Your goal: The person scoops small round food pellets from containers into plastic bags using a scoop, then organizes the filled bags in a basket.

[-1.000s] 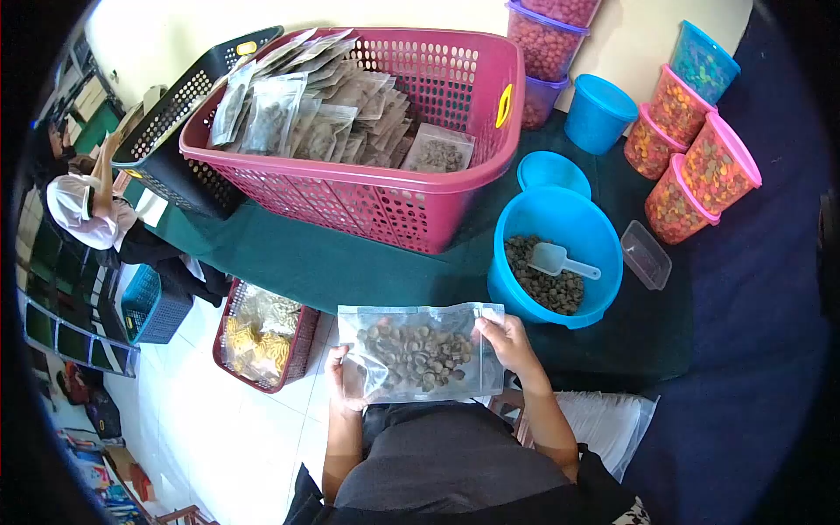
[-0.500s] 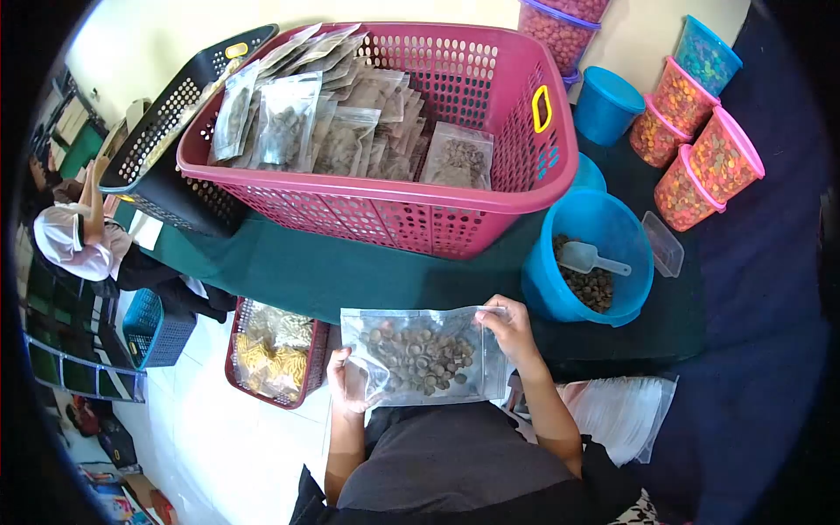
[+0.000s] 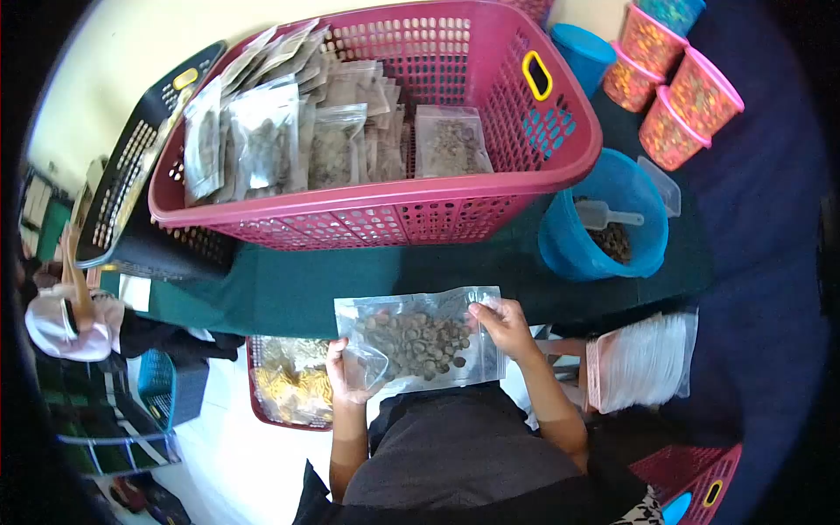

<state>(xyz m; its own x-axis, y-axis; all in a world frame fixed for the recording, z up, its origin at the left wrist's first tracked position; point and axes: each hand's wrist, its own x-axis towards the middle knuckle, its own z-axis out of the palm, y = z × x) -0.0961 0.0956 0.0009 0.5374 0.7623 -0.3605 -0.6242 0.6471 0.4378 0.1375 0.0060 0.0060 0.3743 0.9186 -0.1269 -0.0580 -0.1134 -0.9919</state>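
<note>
A clear zip bag [image 3: 418, 343] of small, round, greenish-brown pieces hangs in front of my body, tilted slightly. My left hand [image 3: 346, 372] is closed on its left edge, the thumb showing in front. At the other side, my right hand [image 3: 507, 327] pinches the upper right part, thumb on the front. Similar filled bags [image 3: 271, 140] stand packed in the left part of a maroon basket [image 3: 376, 208]. One more bag [image 3: 449, 143] rests farther right in it. A blue tub [image 3: 560, 232] holds loose brown pieces and a clear scoop [image 3: 612, 216].
Tubs of orange pieces [image 3: 678, 122] with pink lids stand at the back right. A black basket [image 3: 131, 210] is at the left of the green-covered table [image 3: 297, 271]. A person [image 3: 79, 315] is farther left. Flat bags [image 3: 647, 363] lie at my right, and a filled basket [image 3: 293, 376] sits below left.
My view has shifted, so the basket appears lower left and the tub higher right. Both hands still hold the zip bag, its right side now tipped up slightly.
</note>
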